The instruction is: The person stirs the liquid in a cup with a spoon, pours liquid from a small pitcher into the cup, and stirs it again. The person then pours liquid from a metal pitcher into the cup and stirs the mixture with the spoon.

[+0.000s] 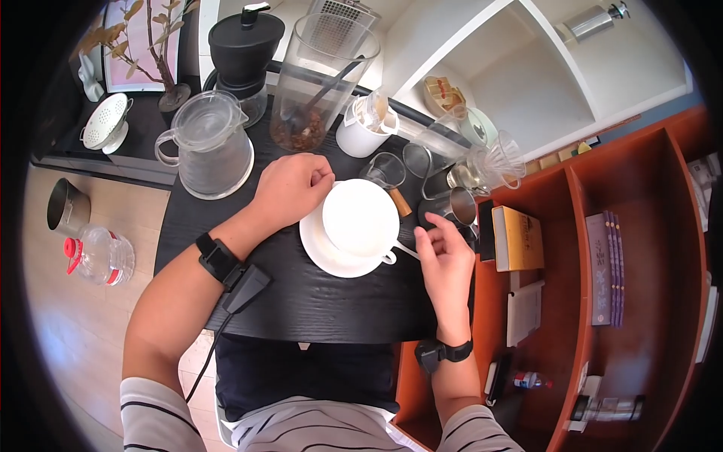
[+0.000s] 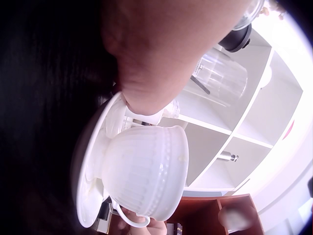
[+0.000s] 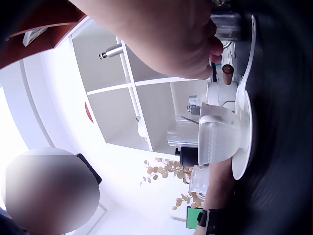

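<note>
A white cup (image 1: 360,218) with ribbed sides stands on a white saucer (image 1: 316,248), over the black tabletop. My left hand (image 1: 295,188) is at the saucer's far left edge, its fingers curled at the rim. In the left wrist view that hand (image 2: 161,58) meets the saucer rim (image 2: 85,196) beside the cup (image 2: 146,166). A white spoon (image 3: 250,61) lies on the saucer, its handle sticking out past the cup's handle (image 1: 389,258). Just right of the spoon hovers my right hand (image 1: 446,260), fingers loosely bent and holding nothing.
Behind the cup stand a glass server (image 1: 207,151), a black grinder (image 1: 245,53), a tall clear container (image 1: 320,83), a white canister (image 1: 365,132) and a small glass with a wooden handle (image 1: 385,172). A metal pitcher (image 1: 456,205) is beyond my right hand, near a bookshelf (image 1: 572,226).
</note>
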The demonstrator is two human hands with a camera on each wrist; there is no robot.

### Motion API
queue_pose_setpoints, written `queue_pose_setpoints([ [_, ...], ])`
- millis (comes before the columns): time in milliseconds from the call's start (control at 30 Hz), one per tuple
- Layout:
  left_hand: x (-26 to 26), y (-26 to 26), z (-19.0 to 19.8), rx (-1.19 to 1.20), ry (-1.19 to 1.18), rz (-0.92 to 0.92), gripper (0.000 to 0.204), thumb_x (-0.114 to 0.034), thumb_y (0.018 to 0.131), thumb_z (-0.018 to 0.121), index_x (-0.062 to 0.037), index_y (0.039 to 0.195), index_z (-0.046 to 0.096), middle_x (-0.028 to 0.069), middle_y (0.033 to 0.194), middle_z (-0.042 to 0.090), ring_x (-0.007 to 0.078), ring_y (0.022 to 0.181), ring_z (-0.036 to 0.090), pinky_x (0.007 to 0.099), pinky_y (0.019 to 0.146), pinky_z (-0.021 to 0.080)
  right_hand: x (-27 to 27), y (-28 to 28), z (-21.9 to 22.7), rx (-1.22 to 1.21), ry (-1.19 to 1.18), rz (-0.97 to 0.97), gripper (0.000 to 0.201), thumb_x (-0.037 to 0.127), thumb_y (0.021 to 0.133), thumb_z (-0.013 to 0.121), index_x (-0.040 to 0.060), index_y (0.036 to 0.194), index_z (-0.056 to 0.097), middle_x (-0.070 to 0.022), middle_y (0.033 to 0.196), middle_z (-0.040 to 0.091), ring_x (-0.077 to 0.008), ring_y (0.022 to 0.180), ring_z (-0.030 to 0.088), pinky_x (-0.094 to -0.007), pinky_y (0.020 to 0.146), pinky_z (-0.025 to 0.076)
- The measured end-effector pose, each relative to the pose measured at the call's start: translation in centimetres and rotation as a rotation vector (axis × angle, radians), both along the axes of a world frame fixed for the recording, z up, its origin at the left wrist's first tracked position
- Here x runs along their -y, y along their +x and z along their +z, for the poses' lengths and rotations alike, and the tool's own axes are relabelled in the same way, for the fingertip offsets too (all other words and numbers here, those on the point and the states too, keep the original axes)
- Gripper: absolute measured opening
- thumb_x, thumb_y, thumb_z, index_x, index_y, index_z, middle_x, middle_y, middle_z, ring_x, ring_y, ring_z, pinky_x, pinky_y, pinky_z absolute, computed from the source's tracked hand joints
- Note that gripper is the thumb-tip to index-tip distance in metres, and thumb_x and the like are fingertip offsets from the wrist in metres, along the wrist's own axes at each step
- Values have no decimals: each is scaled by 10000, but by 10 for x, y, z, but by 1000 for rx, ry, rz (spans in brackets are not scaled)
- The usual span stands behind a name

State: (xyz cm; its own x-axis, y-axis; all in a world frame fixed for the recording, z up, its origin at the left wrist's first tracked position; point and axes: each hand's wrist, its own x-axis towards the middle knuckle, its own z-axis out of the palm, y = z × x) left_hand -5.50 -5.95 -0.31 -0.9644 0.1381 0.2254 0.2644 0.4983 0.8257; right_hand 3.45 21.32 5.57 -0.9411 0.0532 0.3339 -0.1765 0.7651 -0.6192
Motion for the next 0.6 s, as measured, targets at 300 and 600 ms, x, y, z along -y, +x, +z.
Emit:
queue_pose_setpoints([
  [300, 0, 0, 0, 22, 8, -5, 111, -158, 925, 733, -53, 934, 770, 71, 817, 735, 201, 701, 698, 350, 666, 533, 20, -32, -11, 16, 415, -10, 314, 246, 958, 789, -11, 1137, 766, -162, 739, 732, -347, 681, 744, -439, 639, 578],
  [600, 1, 1, 1, -1, -10, 5, 113, -168, 926, 736, -59, 920, 766, 71, 815, 732, 212, 699, 697, 360, 656, 526, 11, -21, -16, -5, 424, -55, 255, 236, 938, 801, -6, 995, 744, -145, 724, 726, -345, 672, 739, -452, 615, 569],
])
